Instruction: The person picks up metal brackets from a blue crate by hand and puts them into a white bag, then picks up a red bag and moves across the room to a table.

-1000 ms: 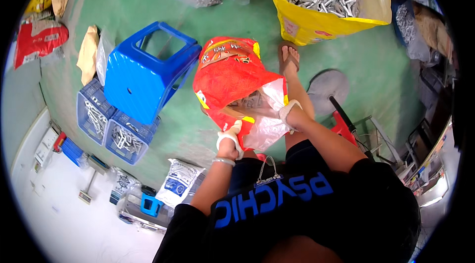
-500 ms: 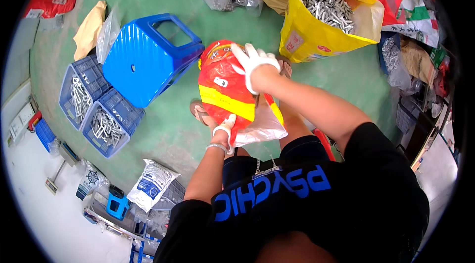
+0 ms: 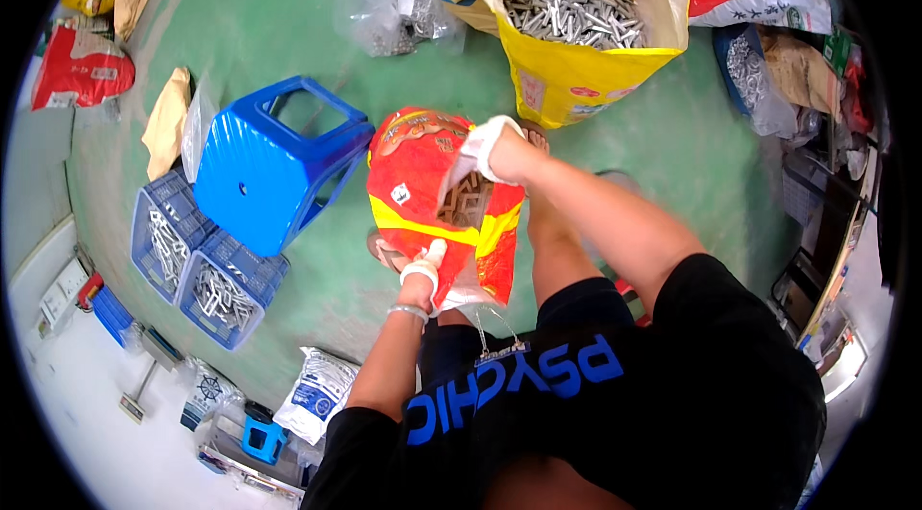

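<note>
A red and yellow woven sack stands on the floor between my feet. My left hand, in a white glove, closes on the near edge of its mouth, with the thumb on the outside. The gloved right hand is closed on the opposite side of the mouth and holds the rim up and back. Through the gap, several metal pieces show inside, shaded and brownish. My right fingertips are partly hidden by the sack's folded rim.
Left of the sack lies a blue plastic stool on its side, against two blue-grey crates of metal parts. A yellow sack full of metal pins stands far right. Clear plastic bags lie at the back.
My right hand has gone from lying spread on the sack to gripping its rim. The mouth has opened, showing metal pieces inside. The left hand keeps its hold.
</note>
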`<action>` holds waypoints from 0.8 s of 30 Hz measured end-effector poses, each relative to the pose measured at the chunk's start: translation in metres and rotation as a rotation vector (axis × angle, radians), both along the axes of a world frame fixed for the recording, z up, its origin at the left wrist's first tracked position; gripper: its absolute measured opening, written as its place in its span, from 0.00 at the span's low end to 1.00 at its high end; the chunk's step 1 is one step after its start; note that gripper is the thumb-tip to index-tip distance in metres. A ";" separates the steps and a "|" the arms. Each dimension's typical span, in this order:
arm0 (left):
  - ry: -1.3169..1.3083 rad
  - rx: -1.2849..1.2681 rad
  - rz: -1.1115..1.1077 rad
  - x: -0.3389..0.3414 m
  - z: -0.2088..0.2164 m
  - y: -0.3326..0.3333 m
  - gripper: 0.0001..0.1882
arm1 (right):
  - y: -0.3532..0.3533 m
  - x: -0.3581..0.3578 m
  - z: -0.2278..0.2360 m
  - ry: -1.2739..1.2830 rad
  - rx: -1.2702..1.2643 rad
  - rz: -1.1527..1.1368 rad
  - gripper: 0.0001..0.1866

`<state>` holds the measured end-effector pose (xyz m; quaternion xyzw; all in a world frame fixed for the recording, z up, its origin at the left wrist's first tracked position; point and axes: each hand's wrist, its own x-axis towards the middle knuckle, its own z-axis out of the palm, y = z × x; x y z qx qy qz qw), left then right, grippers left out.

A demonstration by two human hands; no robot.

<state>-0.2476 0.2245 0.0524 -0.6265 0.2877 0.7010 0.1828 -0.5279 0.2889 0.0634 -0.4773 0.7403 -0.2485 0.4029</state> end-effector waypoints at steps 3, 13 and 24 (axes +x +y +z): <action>0.021 -0.005 -0.037 -0.004 0.007 -0.003 0.21 | 0.028 0.012 -0.001 0.388 -0.071 0.106 0.05; 0.035 0.008 -0.276 -0.072 0.028 -0.028 0.24 | 0.167 0.038 -0.002 -0.847 0.152 -1.313 0.06; 0.377 0.019 -0.410 -0.141 0.042 -0.062 0.24 | 0.222 -0.090 -0.049 -0.739 0.073 -1.628 0.09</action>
